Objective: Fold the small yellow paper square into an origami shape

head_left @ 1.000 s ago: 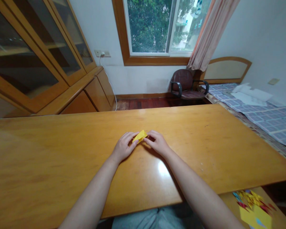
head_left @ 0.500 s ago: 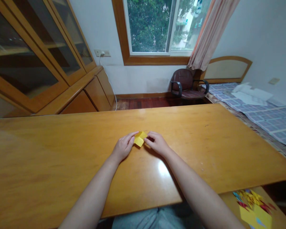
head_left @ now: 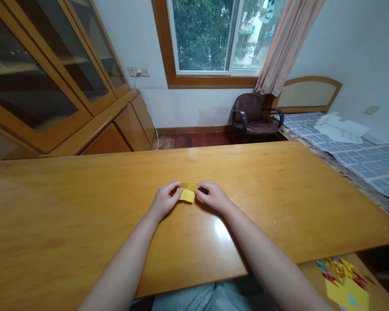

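A small piece of creased yellow paper (head_left: 187, 195) is held between my two hands, just over the wooden table (head_left: 94, 216). My left hand (head_left: 165, 199) pinches its left edge, thumb on the near side and fingers behind. At the right edge, my right hand (head_left: 213, 195) grips the paper between thumb and fingertips. Fold lines run across the sheet, and its far part tilts up behind the near flap.
Below the table's right front edge, a lower surface holds yellow sheets (head_left: 346, 293) and a pile of colourful folded paper pieces (head_left: 342, 268). Beyond the table are a brown armchair (head_left: 251, 114), a bed (head_left: 353, 151) and a wooden cabinet (head_left: 106, 125).
The yellow paper has turned so that its near edge lies more level, and it has shifted slightly left and nearer. My left hand has moved a little left; both hands still hold it.
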Tool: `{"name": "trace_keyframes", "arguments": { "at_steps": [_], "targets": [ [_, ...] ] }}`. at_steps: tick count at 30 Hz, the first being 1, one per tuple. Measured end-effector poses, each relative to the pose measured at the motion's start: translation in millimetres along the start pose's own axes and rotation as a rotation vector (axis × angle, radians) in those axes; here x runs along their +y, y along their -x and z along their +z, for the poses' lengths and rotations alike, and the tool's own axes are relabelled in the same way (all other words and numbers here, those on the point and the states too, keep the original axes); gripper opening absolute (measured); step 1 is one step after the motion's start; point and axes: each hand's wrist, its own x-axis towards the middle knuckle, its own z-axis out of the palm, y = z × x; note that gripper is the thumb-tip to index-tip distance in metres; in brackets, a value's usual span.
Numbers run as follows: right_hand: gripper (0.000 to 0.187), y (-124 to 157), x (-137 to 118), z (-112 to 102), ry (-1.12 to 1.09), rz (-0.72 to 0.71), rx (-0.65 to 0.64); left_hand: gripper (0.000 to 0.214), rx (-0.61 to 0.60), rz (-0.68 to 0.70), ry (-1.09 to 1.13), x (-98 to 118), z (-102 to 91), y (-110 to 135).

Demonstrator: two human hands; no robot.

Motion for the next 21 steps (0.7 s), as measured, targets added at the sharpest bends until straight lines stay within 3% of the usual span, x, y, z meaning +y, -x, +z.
{"name": "trace_keyframes", "arguments": {
  "at_steps": [3,7,11,15,21],
  "targets": [
    [0.009,0,2,2,-0.082,0.060,0.015,0.027,-0.024,-0.104,0.229,0,-0.3,-1],
    [0.030,1,3,6,-0.246,0.085,0.052,0.045,-0.093,-0.218,0.446,0,-0.2,-2],
    [0.032,2,2,5,-0.216,0.038,0.086,0.053,-0.111,-0.252,0.456,1,-1.7,-2],
    [0.016,2,-4,0,-0.085,-0.091,0.042,0.058,-0.112,-0.273,0.478,2,-4.6,-3],
    [0.031,2,-8,-4,-0.058,-0.226,0.018,0.063,-0.104,-0.303,0.549,4,-7.7,-5]
  ]
}}
